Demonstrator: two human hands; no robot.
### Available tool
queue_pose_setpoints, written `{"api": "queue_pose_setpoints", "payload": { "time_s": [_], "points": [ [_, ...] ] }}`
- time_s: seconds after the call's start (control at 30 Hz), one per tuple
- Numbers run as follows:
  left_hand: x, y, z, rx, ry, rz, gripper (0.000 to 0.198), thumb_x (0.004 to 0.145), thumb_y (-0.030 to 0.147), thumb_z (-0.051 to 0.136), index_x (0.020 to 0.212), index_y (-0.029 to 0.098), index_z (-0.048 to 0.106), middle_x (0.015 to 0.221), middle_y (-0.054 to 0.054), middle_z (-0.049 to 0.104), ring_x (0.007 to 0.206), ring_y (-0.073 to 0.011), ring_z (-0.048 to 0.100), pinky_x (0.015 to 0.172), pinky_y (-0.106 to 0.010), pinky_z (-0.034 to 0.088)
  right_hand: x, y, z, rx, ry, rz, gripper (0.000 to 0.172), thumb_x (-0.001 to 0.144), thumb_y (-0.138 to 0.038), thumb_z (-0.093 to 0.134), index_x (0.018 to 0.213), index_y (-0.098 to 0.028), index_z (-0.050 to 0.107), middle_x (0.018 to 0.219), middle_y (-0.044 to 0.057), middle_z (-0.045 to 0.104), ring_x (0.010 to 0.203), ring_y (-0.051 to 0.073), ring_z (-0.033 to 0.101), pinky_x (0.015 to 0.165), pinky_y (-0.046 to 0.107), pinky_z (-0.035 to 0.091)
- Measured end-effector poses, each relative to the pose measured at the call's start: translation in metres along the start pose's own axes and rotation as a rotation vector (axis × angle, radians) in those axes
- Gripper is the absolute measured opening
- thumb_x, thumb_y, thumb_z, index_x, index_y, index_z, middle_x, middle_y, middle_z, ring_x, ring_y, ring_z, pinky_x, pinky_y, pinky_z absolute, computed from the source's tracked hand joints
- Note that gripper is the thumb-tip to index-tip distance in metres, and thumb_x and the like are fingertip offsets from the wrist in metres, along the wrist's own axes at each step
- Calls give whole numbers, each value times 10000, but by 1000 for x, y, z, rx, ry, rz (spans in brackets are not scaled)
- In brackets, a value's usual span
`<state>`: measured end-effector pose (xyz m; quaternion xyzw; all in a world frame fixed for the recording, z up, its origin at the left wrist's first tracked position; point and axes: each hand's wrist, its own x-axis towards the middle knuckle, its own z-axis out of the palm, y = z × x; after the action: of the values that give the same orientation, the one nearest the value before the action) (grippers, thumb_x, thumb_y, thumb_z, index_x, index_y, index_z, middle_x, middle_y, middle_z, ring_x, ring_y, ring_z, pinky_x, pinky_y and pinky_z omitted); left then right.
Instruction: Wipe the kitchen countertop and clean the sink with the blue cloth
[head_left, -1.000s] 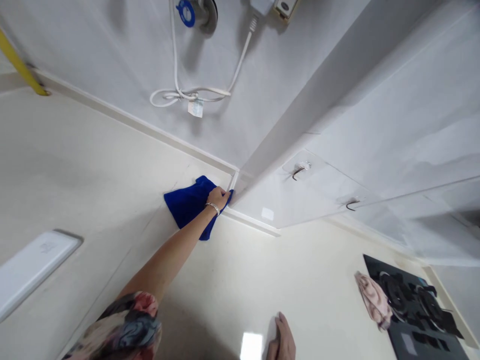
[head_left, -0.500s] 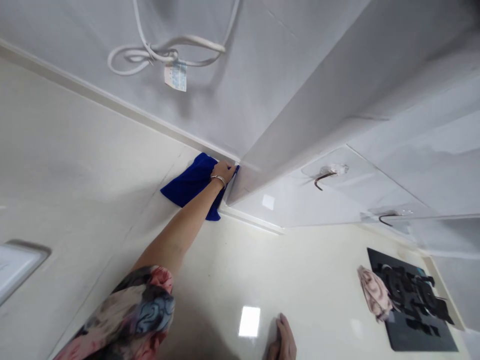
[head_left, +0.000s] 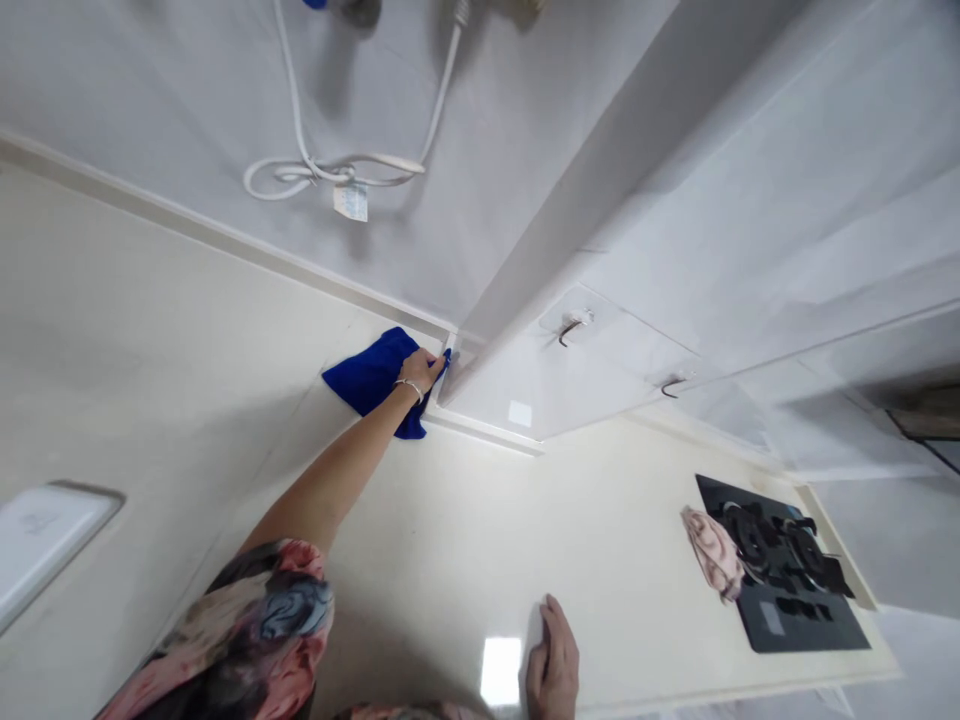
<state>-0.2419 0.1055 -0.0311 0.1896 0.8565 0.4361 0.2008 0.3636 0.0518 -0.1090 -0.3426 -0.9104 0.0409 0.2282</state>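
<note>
A blue cloth [head_left: 367,372] lies spread on the pale countertop [head_left: 450,520], against the corner where the wall juts out. My left hand [head_left: 421,370], with a bracelet at the wrist, is closed on the cloth. Its fingertips press a fold of the cloth against the raised edge strip at the wall's foot. Lower in the picture, my right hand [head_left: 553,660] rests on the countertop with its fingers stretched out and nothing in it.
A looped white cable [head_left: 352,170] with a tag hangs on the wall above. Two hooks [head_left: 574,330] are stuck to the jutting wall. At right, a black gas stove [head_left: 787,570] has a pink cloth [head_left: 712,552] by its edge. A white lidded object [head_left: 56,540] sits at left.
The view has shifted, showing more of the stove, wall and my right hand. My left hand stays on the blue cloth at the corner, its fingertips slightly higher along the edge strip.
</note>
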Motion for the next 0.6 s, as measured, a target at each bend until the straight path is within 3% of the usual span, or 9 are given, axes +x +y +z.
{"api": "queue_pose_setpoints", "payload": {
  "time_s": [0.3,0.6],
  "points": [
    [-81,-22,-11,46,39,41,216,924,402,615,920,197,682,1099,-115,743,1091,-255,684,911,-313,506,4,-6,6,44,39,6,440,1047,-225,364,1438,-165,558,1468,168,604,1366,278,574,1073,522,526],
    [-118,-27,-11,11,117,73,118,945,333,576,934,222,615,1133,-121,715,1139,-253,659,963,-341,508,5,-2,12,63,79,-13,464,1055,-266,356,1450,-153,572,1448,180,624,1338,283,599,1073,520,538]
  ]
}}
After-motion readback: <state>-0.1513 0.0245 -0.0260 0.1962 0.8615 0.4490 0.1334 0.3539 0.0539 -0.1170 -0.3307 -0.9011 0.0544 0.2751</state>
